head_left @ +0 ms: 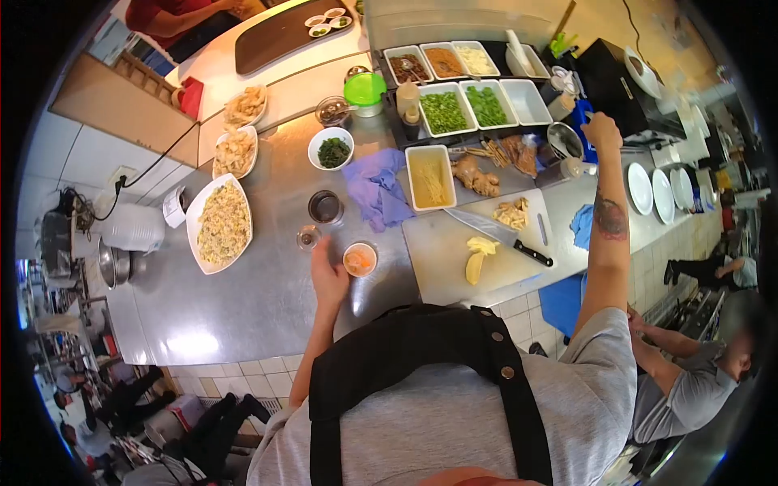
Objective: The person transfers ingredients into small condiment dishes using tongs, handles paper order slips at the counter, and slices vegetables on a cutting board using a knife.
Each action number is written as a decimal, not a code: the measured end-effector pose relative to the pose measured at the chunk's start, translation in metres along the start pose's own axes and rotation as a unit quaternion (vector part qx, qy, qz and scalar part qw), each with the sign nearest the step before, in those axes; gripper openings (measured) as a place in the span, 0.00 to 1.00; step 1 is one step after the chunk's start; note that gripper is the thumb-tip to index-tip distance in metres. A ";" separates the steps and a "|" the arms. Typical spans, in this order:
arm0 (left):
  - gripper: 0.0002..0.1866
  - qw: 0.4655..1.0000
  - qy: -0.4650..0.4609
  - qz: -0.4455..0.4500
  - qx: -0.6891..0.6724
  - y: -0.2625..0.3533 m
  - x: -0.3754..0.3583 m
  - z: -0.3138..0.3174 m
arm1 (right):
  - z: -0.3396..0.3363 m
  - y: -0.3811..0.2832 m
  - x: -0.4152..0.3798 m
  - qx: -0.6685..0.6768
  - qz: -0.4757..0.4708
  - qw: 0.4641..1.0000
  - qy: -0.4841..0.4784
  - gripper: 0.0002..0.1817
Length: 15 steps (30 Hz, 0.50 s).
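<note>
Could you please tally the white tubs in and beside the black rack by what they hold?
Green food: 2 (chopped greens and leafy greens)
Dark brown food: 1
Orange-brown food: 1
White food: 1
White utensil: 1
No food visible, bare tub: 1
Total: 7 tubs

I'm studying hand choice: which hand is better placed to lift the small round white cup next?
Likely left: the left hand is beside that white cup, while the right hand is stretched out beyond the white cutting board.
</note>
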<state>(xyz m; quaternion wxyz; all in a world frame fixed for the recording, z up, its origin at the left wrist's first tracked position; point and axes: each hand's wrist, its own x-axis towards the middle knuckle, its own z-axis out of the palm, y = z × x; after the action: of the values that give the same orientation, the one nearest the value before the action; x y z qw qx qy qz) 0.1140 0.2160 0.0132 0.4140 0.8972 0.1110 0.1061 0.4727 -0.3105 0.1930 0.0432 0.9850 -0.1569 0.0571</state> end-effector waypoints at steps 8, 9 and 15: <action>0.47 0.999 -0.023 0.030 0.023 0.034 -0.019 0.028 | 0.044 -0.207 -0.039 0.205 -0.411 0.886 -0.060 0.08; 0.47 0.999 -0.019 0.036 0.025 0.032 -0.017 0.030 | 0.055 -0.227 -0.051 0.159 -0.386 0.907 -0.055 0.08; 0.43 0.998 0.007 0.049 0.037 0.039 -0.012 0.026 | 0.107 -0.262 -0.064 -0.021 -0.383 0.924 0.009 0.10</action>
<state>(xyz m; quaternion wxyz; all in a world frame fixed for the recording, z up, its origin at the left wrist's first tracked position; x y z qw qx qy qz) 0.1145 0.1697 0.0253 0.3741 0.9154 0.0739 0.1288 0.5055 -0.0538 0.0616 0.0842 0.9683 0.2312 0.0421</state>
